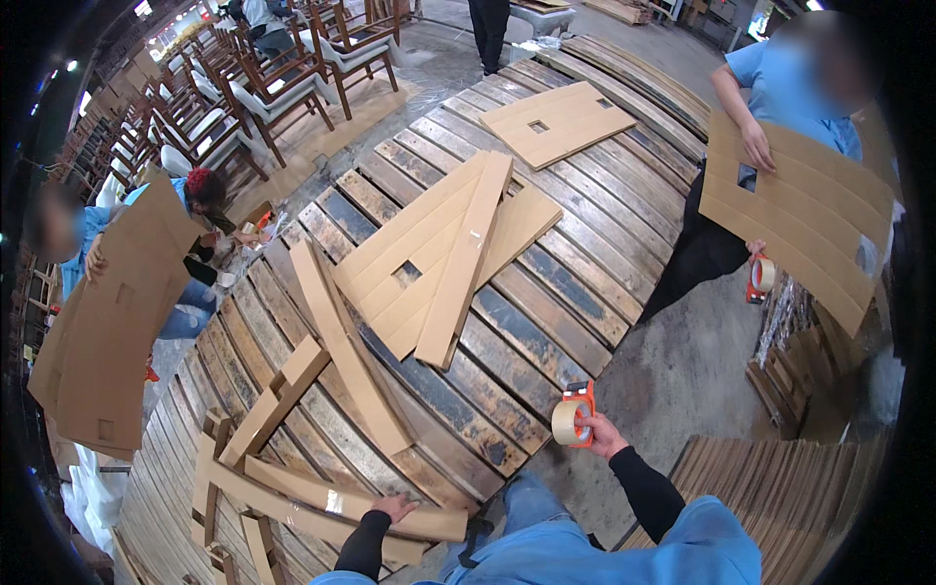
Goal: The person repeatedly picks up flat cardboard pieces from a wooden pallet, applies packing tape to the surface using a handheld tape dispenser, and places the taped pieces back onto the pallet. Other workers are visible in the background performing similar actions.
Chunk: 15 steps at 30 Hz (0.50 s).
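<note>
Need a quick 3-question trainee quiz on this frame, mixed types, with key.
1. True or false: the right hand holds a tape dispenser.
2. What does the left hand rest on?
A. a chair
B. a long taped cardboard strip
C. a hammer
3. Fill in: the cardboard lies on a platform of wooden ____.

Key:
1. True; the orange dispenser with its tape roll is held up off the planks.
2. B; the palm lies flat on the strip near the platform's near edge.
3. planks.
</note>
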Each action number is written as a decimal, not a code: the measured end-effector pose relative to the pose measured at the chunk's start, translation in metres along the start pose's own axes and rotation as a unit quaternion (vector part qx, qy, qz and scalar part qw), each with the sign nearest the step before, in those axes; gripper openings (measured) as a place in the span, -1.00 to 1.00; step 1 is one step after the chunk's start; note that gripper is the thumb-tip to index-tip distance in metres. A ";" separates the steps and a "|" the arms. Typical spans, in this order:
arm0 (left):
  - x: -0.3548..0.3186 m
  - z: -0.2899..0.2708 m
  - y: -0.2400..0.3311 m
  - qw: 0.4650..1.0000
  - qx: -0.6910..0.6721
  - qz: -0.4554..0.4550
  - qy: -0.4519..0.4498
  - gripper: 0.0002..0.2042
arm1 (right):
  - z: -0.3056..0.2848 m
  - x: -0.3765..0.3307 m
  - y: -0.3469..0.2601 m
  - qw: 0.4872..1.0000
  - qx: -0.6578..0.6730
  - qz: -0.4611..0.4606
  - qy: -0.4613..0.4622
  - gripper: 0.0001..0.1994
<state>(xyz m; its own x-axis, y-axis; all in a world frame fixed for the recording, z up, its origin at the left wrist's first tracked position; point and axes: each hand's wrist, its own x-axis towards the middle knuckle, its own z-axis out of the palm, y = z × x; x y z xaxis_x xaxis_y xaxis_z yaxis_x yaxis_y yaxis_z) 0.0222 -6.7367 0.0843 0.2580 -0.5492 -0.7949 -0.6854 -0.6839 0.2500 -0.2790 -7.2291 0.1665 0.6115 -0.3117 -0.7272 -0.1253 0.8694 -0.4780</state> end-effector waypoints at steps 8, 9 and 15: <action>0.135 -0.185 0.158 0.891 -0.118 -0.060 0.435 -0.38 | -0.031 0.037 -0.015 0.995 0.053 -0.008 0.080 -0.59; 0.158 -0.212 0.179 0.876 -0.124 -0.082 0.459 -0.41 | -0.034 0.038 -0.015 0.996 0.040 -0.013 0.075 -0.59; 0.241 -0.351 0.249 0.863 -0.088 -0.117 0.484 -0.19 | -0.040 0.019 -0.027 0.994 -0.007 0.022 0.106 -0.59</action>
<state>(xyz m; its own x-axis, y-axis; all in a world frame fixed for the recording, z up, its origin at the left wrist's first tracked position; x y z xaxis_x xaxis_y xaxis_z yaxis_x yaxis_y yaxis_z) 0.1527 -7.2080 0.1489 0.8812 -0.4722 -0.0221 -0.4458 -0.8457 0.2934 -0.2951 -7.2739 0.1465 0.4263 -0.3496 -0.8343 -0.1604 0.8785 -0.4500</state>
